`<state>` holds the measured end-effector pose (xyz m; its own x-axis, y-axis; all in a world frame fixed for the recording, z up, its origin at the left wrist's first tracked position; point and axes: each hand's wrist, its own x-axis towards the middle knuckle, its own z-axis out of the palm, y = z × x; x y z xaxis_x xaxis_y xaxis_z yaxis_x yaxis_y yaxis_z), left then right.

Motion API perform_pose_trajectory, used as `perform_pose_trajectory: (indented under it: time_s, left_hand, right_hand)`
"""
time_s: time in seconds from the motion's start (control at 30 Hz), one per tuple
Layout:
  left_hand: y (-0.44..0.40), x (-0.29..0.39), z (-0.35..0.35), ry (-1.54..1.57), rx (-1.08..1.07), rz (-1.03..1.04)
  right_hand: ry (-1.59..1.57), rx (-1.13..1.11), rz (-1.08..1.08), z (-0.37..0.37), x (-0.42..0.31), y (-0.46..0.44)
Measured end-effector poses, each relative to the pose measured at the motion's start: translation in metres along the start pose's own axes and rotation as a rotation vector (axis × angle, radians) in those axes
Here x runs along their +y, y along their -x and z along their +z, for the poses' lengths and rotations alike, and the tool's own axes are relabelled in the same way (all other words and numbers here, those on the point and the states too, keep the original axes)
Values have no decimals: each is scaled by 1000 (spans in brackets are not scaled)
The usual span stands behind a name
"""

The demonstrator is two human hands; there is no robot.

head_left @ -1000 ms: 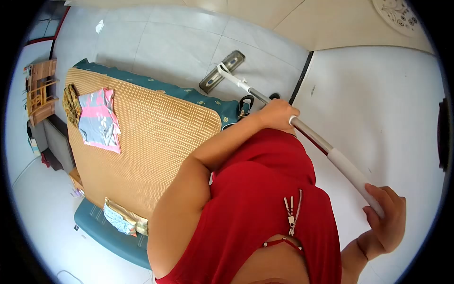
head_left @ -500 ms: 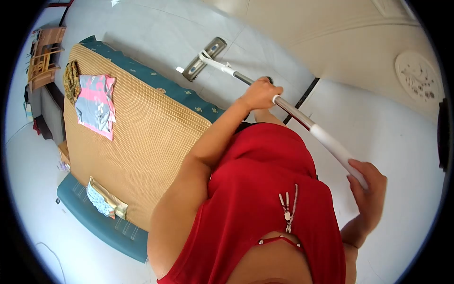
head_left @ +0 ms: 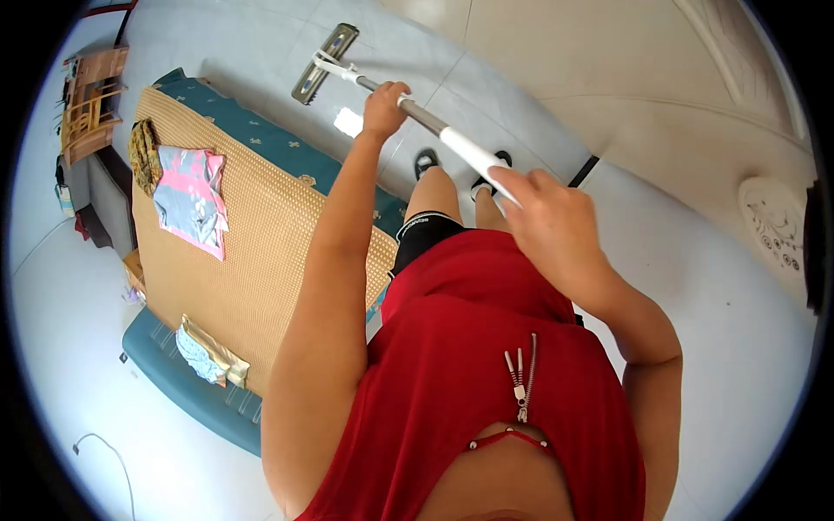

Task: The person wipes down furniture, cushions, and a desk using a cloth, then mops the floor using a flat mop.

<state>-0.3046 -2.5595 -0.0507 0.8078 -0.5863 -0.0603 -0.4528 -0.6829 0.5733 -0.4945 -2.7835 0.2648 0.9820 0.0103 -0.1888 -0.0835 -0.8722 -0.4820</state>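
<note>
A flat mop (head_left: 469, 156) with a grey and white pole reaches across the tiled floor (head_left: 261, 39). Its long head (head_left: 334, 54) lies on the tiles beyond the bed's side. My left hand (head_left: 385, 110) is closed round the grey part of the pole, about midway along. Nearer my body, my right hand (head_left: 553, 227) grips the white upper end of the handle, just above my waist. The pole slants from the right hand up and left to the head.
On the left stands a bed (head_left: 252, 286) with a woven mat and teal sides. Pink and grey cloth (head_left: 191, 195) and a pillow-like bundle (head_left: 208, 352) lie on it. A beige cabinet (head_left: 608, 78) fills the upper right. A cable (head_left: 113, 451) lies lower left.
The mop head has slid away, up and left across the floor. Both hands have moved forward with the pole, the right one in from the far right side.
</note>
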Motion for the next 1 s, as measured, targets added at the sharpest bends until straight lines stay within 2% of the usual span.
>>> perform_pose_trajectory:
  time_s: [0.1, 0.27, 0.37, 0.47, 0.57, 0.7, 0.77, 0.83, 0.9, 1.0]
  left_hand:
    - [-11, -36, -15, -6, -10, -102]
    - [-44, -113, -54, -55, -70, -156]
    - [-71, -168, -86, -259, -127, -150]
    - [-92, -207, -122, -533, -287, -254]
    - [-92, -224, -140, -591, -335, -276]
    - [-76, -216, -132, -447, -336, -235]
    - [-66, -220, -114, -332, -244, -95]
    - [-58, -193, -115, -184, -178, 54]
    - [-58, -173, -106, -166, -256, 77]
    - [-51, -130, -92, -107, -317, 241]
  right_hand:
    - [47, -7, -12, 28, -16, -35]
    - [-36, -33, 54, 66, -49, -105]
    - [-23, -76, 58, 86, -74, -160]
    - [-34, -110, -11, 99, -98, -201]
    - [-53, -168, -56, 117, -110, -218]
    - [-54, -138, -86, 117, -101, -196]
    - [-43, -36, -113, 107, -94, -173]
    - [-39, -63, -67, 86, -92, -148]
    - [-39, -75, -24, 63, -89, -123]
    - [-29, -64, 20, 34, -78, -83]
